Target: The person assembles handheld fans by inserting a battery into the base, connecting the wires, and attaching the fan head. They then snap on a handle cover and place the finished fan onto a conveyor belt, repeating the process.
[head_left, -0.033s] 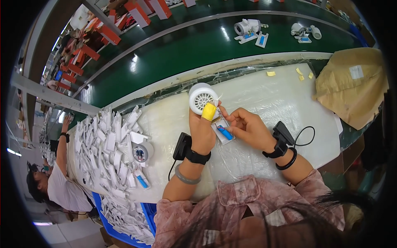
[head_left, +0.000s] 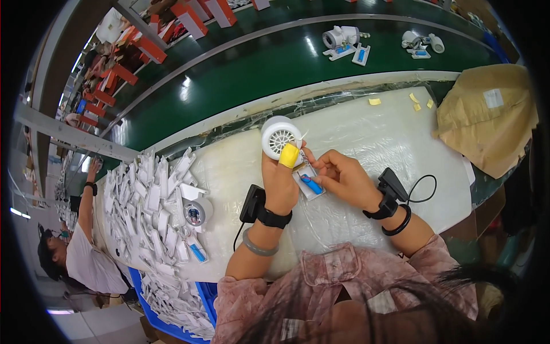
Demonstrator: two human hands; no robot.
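My left hand (head_left: pixel 281 180), a yellow cover on its thumb, is closed around a white round housing (head_left: pixel 276 124) with a spoked grille facing up. Just below the housing, a long white plastic shell (head_left: pixel 314 195) holds a blue cylindrical battery (head_left: pixel 311 184). At the shell's right edge is my right hand (head_left: pixel 344 179), its thumb and forefinger bent in a pinch close to the battery. What lies between those fingertips is too small to make out. Thin wires show between housing and shell, partly hidden by my fingers.
Left on the table lie a heap of white plastic shells (head_left: pixel 150 195), another round housing (head_left: pixel 197 211) and a shell with a battery (head_left: pixel 197 251). A blue crate (head_left: pixel 136 281) holds more. Beyond runs a green conveyor (head_left: pixel 252 69) with assemblies (head_left: pixel 342 39). Brown paper (head_left: pixel 481 123) lies right; a person (head_left: pixel 91 258) works left.
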